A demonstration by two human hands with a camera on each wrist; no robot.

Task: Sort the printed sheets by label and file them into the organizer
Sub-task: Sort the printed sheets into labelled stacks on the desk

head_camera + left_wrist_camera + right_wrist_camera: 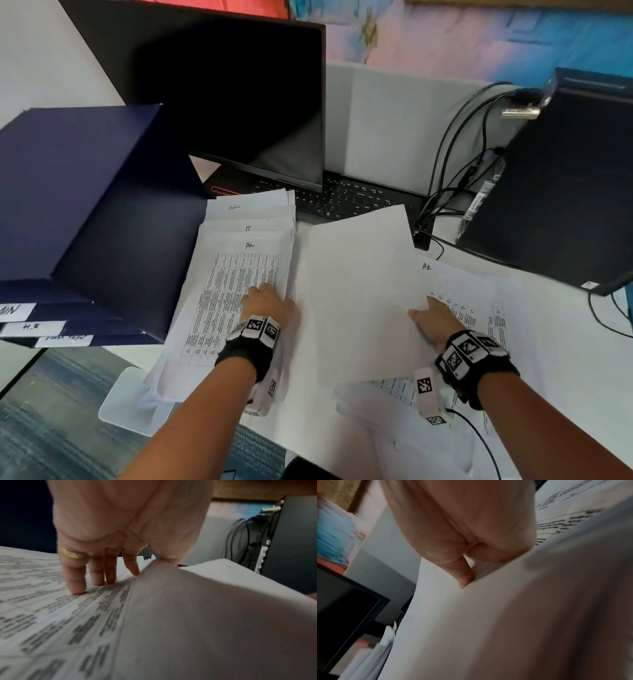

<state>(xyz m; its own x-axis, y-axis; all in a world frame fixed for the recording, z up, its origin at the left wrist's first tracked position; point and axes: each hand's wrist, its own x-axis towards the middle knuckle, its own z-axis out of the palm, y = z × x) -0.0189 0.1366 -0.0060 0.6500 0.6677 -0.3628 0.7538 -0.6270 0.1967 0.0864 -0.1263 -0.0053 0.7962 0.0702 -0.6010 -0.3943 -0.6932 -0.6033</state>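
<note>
A white sheet (356,294) with its blank side up is raised at the middle of the desk. My right hand (431,318) pinches its right edge, thumb (464,577) on top and fingers hidden beneath the sheet (488,628). Under it lies a printed sheet labelled "HR" (459,291). My left hand (267,301) presses its straight fingers (77,582) on a printed pile (233,284), with the thumb against the raised sheet's left edge (205,615). Sheets marked "IT" (248,228) and "Admin" (236,207) lie behind. The dark blue organizer (85,205) stands at the left, with white labels (32,327).
An open laptop (239,102) stands right behind the piles, with its keyboard (342,198) partly under the papers. A black computer tower (565,178) and a tangle of cables (455,164) fill the right. The desk's front edge runs at the lower left.
</note>
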